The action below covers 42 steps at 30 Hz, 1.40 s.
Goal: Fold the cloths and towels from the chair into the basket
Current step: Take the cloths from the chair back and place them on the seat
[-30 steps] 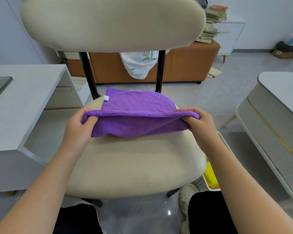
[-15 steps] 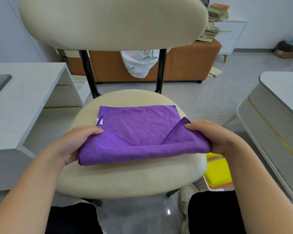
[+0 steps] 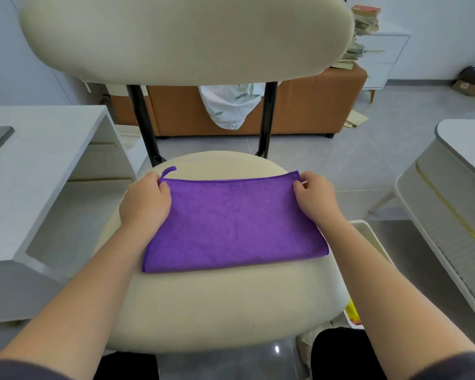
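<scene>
- Cloth doubled flat on chair for support.
- Left hand at 10 o'clock, right hand at 2: grip pinching corners to align layers.

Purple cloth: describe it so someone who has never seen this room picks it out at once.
Find the cream padded chair mid-view; on its round seat lies the purple cloth, folded into a flat rectangle. The left hand and right hand pinch its far corners. Nothing else here is purple, and a small loop sticks out at its far left corner.
</scene>
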Available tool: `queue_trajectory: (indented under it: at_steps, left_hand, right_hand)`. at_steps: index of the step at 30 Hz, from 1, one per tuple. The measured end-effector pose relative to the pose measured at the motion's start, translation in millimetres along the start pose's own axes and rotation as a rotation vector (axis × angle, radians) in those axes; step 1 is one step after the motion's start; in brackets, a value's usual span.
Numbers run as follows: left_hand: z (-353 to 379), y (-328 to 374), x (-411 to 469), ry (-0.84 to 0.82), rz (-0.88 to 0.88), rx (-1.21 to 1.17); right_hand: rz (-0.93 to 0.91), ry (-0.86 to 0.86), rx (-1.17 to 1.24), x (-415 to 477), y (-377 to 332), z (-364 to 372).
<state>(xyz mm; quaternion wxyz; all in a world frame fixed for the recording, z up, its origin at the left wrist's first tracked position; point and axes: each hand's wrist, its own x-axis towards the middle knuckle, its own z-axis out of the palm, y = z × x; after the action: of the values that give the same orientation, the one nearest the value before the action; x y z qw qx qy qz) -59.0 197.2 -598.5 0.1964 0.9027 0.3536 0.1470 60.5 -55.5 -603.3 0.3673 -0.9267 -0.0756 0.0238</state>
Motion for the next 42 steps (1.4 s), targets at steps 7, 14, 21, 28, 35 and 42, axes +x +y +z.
queue_trajectory:
  at_steps: [7, 14, 21, 28, 35, 42]
  left_hand:
    - [28, -3, 17, 0.085, 0.050, 0.228]
    - [29, -7, 18, 0.171, 0.157, 0.259]
    - [15, 30, -7, -0.025, 0.456, 0.206]
    - [38, 12, -33, -0.403, 0.370, 0.343]
    - [30, 13, -66, -0.421, 0.316, 0.351]
    - [22, 7, -72, -0.374, 0.189, 0.367]
  right_hand:
    - [0.004, 0.097, -0.371, 17, 1, 22]
    - [0.012, 0.214, -0.411, 17, 4, 24]
    - [-0.414, 0.010, -0.298, -10, -33, 34]
    - [-0.325, -0.314, -0.622, -34, -19, 55]
    - [-0.345, -0.353, -0.643, -52, -12, 44]
    - [-0.342, -0.337, -0.620, -61, -5, 37]
